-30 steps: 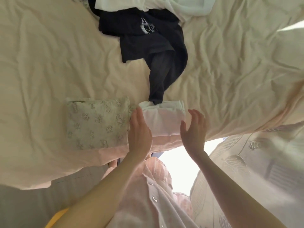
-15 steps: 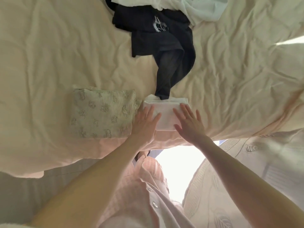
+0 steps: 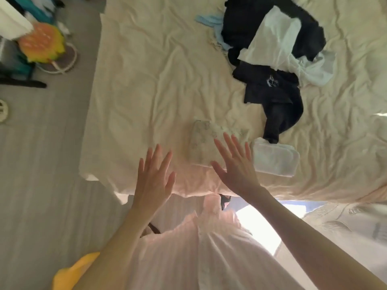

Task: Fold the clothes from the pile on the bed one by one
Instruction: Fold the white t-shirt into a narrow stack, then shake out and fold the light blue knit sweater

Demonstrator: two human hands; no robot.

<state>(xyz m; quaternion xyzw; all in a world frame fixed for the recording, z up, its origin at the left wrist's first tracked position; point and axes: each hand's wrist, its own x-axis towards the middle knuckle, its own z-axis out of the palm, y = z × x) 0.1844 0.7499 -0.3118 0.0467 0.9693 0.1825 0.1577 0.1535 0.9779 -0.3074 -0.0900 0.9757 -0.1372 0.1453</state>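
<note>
A folded white garment (image 3: 275,159) lies near the bed's near edge. Left of it sits a folded pale green patterned garment (image 3: 206,141). My right hand (image 3: 235,166) hovers open over the patterned one's near right corner, fingers spread, holding nothing. My left hand (image 3: 154,176) is open too, left of the patterned garment above the bare sheet. Further back lies the pile: a black garment (image 3: 276,97) with a white print, a white garment (image 3: 276,41) on top, and a light blue piece (image 3: 211,20).
The cream bedsheet (image 3: 157,80) is wrinkled. Left of the bed is grey floor (image 3: 41,164) with a colourful orange-yellow object (image 3: 40,43) and other clutter at the far left. A patterned white cover (image 3: 345,222) hangs at the lower right.
Both hands have lifted off the folded white garment and shifted left. The view swung, so the bed's left edge and the floor show now.
</note>
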